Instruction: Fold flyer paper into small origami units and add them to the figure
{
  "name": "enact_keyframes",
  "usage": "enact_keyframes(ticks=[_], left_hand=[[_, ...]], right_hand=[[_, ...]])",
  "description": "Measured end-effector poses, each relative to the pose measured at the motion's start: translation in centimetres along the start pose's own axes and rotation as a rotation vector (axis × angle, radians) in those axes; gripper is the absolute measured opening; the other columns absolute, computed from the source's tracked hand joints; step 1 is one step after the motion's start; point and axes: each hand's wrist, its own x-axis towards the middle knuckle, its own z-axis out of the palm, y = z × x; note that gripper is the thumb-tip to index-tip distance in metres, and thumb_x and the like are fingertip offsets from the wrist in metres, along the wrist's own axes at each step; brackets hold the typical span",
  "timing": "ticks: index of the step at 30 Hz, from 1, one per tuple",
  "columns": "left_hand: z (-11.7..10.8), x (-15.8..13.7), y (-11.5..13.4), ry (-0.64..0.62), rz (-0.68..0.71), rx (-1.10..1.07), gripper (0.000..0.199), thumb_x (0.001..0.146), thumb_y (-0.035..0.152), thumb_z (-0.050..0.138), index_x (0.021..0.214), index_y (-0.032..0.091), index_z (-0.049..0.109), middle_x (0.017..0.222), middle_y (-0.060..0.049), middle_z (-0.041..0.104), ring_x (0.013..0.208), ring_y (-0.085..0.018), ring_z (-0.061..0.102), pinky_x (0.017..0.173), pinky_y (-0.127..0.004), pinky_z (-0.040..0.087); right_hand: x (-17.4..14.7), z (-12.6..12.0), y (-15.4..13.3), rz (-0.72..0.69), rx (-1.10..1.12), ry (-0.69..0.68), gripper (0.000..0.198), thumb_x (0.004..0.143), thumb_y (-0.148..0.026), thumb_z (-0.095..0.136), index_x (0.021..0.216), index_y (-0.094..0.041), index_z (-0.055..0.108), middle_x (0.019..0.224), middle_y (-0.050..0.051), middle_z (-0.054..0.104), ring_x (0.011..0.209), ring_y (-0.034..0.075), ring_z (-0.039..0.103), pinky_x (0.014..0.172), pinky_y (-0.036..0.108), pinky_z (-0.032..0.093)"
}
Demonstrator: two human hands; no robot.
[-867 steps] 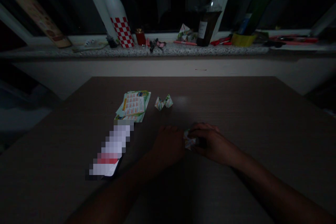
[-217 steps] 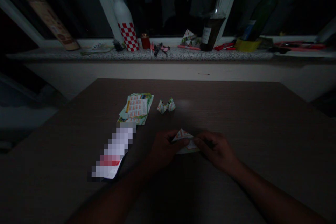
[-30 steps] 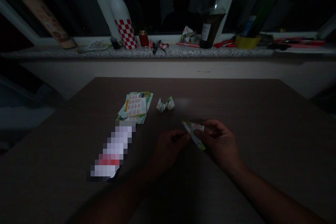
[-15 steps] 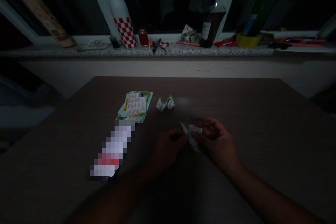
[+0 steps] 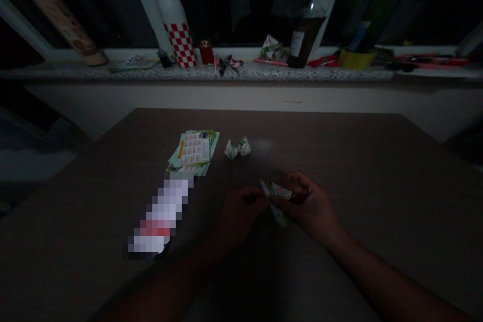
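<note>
Between my hands, above the middle of the table, is a small piece of folded paper (image 5: 279, 191), green and white with print on it. My left hand (image 5: 243, 211) pinches its left edge between thumb and finger. On the right side, my right hand (image 5: 311, 206) grips it with the thumb in front and the fingers curled behind. Dim light hides the exact folds. Beyond my hands stands a folded paper figure (image 5: 238, 148) with two pointed parts. Left of that lies a stack of printed paper sheets (image 5: 194, 150).
A blurred-out phone-like object (image 5: 160, 219) lies on the table (image 5: 358, 161) left of my hands. Along the granite windowsill (image 5: 256, 74) stand a white bottle with red checks (image 5: 177, 25), a dark plastic cup (image 5: 304, 40), a green bottle (image 5: 383, 7) and a tall tube (image 5: 56, 17).
The folded paper now looks flatter, its two upper flaps closer together. My fingers have shifted slightly on it. The other things have stayed in place.
</note>
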Motion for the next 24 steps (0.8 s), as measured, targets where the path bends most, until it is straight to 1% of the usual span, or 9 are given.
enact_keyframes(ticks=[6,9,12,15,18,21,24], left_hand=[[-0.1,0.1,0.2,0.030,-0.007,-0.004,0.016,0.068,0.028,0.064,0.061,0.014,0.065,0.055,0.003,0.055,0.053,-0.010,0.046,0.051,-0.021,0.033],[-0.2,0.1,0.5,0.054,-0.020,-0.003,0.014,0.068,0.026,0.063,0.061,0.014,0.065,0.056,0.003,0.056,0.054,-0.010,0.047,0.052,-0.021,0.034],[-0.3,0.1,0.7,0.061,-0.011,-0.014,0.012,0.067,0.024,0.063,0.060,0.014,0.065,0.057,0.003,0.057,0.056,-0.011,0.049,0.055,-0.021,0.036],[-0.6,0.1,0.9,0.093,-0.002,-0.028,0.012,0.067,0.026,0.064,0.062,0.015,0.065,0.059,0.003,0.059,0.058,-0.012,0.051,0.056,-0.022,0.038],[-1.1,0.1,1.1,0.112,0.025,-0.004,0.012,0.068,0.026,0.064,0.065,0.015,0.065,0.061,0.002,0.060,0.060,-0.013,0.053,0.058,-0.023,0.040],[-1.7,0.1,1.1,0.059,0.085,0.041,0.010,0.070,0.025,0.065,0.068,0.015,0.065,0.064,0.002,0.061,0.063,-0.013,0.055,0.060,-0.023,0.042],[-2.3,0.0,1.2,-0.008,0.207,0.070,0.006,0.072,0.021,0.065,0.074,0.016,0.065,0.072,0.001,0.062,0.070,-0.014,0.057,0.065,-0.023,0.044]], right_hand=[[0.0,0.1,-0.3,-0.011,-0.057,-0.031,0.031,0.063,-0.024,0.073,0.076,-0.022,0.045,0.058,-0.009,0.047,0.045,0.006,0.044,0.040,0.016,0.032],[0.0,0.1,-0.3,-0.014,-0.073,-0.065,0.031,0.063,-0.022,0.072,0.075,-0.022,0.042,0.058,-0.009,0.043,0.044,0.004,0.039,0.039,0.015,0.028],[0.0,-0.1,-0.3,-0.047,-0.112,-0.072,0.030,0.064,-0.019,0.070,0.073,-0.022,0.042,0.059,-0.009,0.042,0.045,0.004,0.037,0.040,0.016,0.028],[-0.2,-0.1,-0.4,-0.082,-0.170,-0.063,0.027,0.066,-0.019,0.068,0.072,-0.022,0.042,0.058,-0.009,0.041,0.045,0.005,0.038,0.040,0.017,0.029],[-0.6,-0.2,-0.3,-0.149,-0.277,-0.042,0.024,0.068,-0.019,0.068,0.074,-0.022,0.044,0.060,-0.008,0.044,0.045,0.006,0.039,0.040,0.017,0.030],[-0.8,-0.7,0.0,-0.222,-0.363,-0.022,0.022,0.071,-0.021,0.068,0.078,-0.022,0.048,0.063,-0.006,0.049,0.046,0.006,0.043,0.040,0.018,0.032],[-0.8,-1.5,0.4,-0.274,-0.425,0.000,0.021,0.073,-0.022,0.069,0.083,-0.023,0.051,0.066,-0.004,0.055,0.052,0.009,0.052,0.043,0.020,0.037]])
